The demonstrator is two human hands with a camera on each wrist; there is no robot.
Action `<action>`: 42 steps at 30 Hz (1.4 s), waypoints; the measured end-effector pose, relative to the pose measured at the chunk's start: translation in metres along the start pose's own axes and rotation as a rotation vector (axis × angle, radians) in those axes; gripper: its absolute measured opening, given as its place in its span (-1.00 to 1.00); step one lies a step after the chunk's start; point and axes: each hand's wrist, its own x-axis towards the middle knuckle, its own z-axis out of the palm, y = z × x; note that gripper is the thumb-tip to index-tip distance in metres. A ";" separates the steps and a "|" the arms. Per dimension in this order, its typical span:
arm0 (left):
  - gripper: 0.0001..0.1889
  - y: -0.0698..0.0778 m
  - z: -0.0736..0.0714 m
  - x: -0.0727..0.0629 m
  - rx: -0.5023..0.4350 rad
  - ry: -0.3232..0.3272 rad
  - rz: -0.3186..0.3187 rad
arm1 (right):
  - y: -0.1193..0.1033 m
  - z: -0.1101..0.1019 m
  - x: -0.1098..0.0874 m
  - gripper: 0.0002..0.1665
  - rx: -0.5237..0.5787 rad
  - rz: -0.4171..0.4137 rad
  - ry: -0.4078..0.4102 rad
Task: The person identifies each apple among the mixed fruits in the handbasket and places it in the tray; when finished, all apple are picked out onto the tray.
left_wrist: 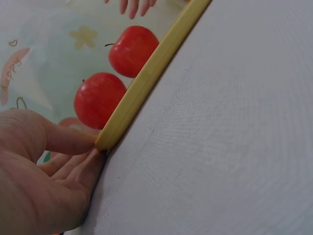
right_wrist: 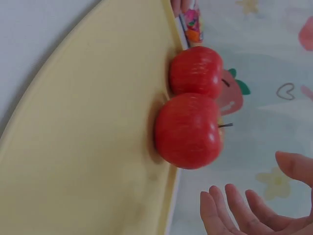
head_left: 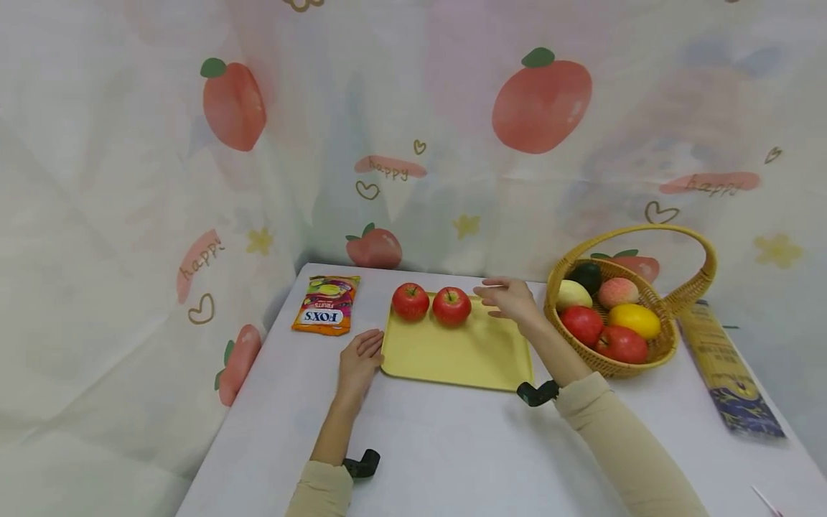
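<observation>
Two red apples, the left one and the right one, sit side by side at the back left of a yellow tray. My left hand lies at the tray's left edge; in the left wrist view its thumb touches the tray's near corner, fingers extended. Above the tray's back right edge hovers my right hand, holding nothing. Its fingers are spread and slightly bent, apart from the nearer apple in the right wrist view.
A wicker basket holding several fruits stands right of the tray. Beyond it lies a long yellow and blue package. An orange and purple candy bag lies at the back left. A printed cloth hangs behind the white table.
</observation>
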 end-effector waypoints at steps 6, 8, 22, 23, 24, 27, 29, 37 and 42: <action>-0.47 -0.001 0.000 -0.002 0.030 -0.003 -0.005 | -0.012 -0.012 -0.019 -0.32 0.014 -0.032 0.005; -0.48 -0.001 0.000 -0.001 0.039 0.001 -0.017 | -0.014 -0.015 -0.024 -0.33 0.005 -0.045 0.009; -0.48 0.002 0.001 -0.003 0.042 -0.007 -0.018 | -0.023 -0.060 -0.061 -0.38 -0.062 -0.112 0.055; -0.48 0.002 0.001 -0.003 0.044 -0.008 -0.018 | -0.023 -0.063 -0.063 -0.37 -0.069 -0.109 0.059; -0.48 0.002 0.001 -0.003 0.044 -0.007 -0.020 | -0.022 -0.066 -0.065 -0.36 -0.074 -0.107 0.063; -0.49 0.002 0.001 -0.004 0.049 -0.005 -0.028 | -0.019 -0.076 -0.070 -0.35 -0.107 -0.104 0.079; -0.49 0.002 0.001 -0.004 0.050 -0.005 -0.023 | -0.017 -0.082 -0.072 -0.34 -0.118 -0.111 0.089; -0.49 0.000 0.000 -0.004 0.045 -0.002 -0.016 | -0.008 -0.106 -0.077 -0.31 -0.141 -0.101 0.105; -0.49 -0.002 0.001 -0.003 0.028 0.000 -0.018 | -0.005 -0.119 -0.082 -0.29 -0.192 -0.081 0.120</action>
